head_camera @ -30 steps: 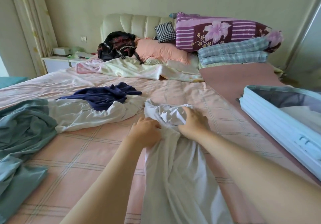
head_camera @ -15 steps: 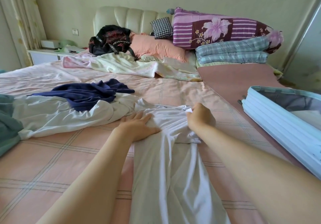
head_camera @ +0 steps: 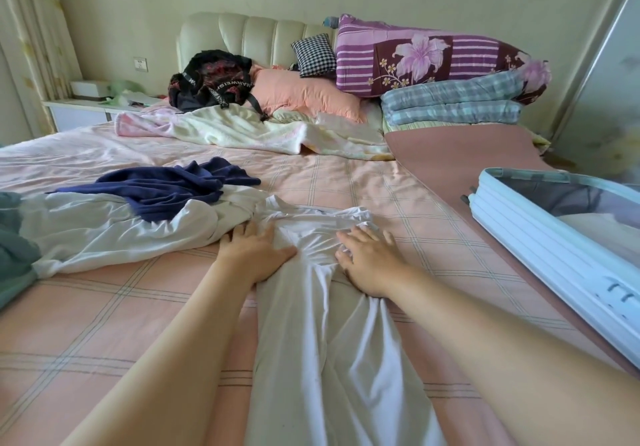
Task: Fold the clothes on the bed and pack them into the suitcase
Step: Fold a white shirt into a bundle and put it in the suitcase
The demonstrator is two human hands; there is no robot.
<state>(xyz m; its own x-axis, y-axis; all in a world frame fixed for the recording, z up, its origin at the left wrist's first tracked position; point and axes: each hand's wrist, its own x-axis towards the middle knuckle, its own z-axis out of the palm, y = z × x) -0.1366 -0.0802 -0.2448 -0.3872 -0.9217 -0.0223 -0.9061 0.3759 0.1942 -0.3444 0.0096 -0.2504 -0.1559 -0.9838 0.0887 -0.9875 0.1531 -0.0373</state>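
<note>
A white garment [head_camera: 322,324] lies stretched lengthwise on the pink checked bed [head_camera: 104,324] in front of me. My left hand [head_camera: 254,251] rests flat on its upper left part, fingers straight. My right hand [head_camera: 370,262] lies flat on its upper right part, fingers spread. Further left lie another white garment [head_camera: 114,234] with a navy garment [head_camera: 162,187] on top, and a teal garment [head_camera: 14,248] at the left edge. The open light-blue suitcase [head_camera: 540,255] sits on the bed at the right, with something pale inside.
Near the headboard are a black bag [head_camera: 211,80], a pink pillow [head_camera: 304,94], a crumpled pale blanket [head_camera: 249,132] and stacked folded quilts [head_camera: 450,75]. A mauve mat [head_camera: 460,154] lies under the suitcase. A white nightstand [head_camera: 86,108] stands at the back left.
Both hands let go of the bunched top of the white garment and now lie flat on it. The garment's top is spread wider than before.
</note>
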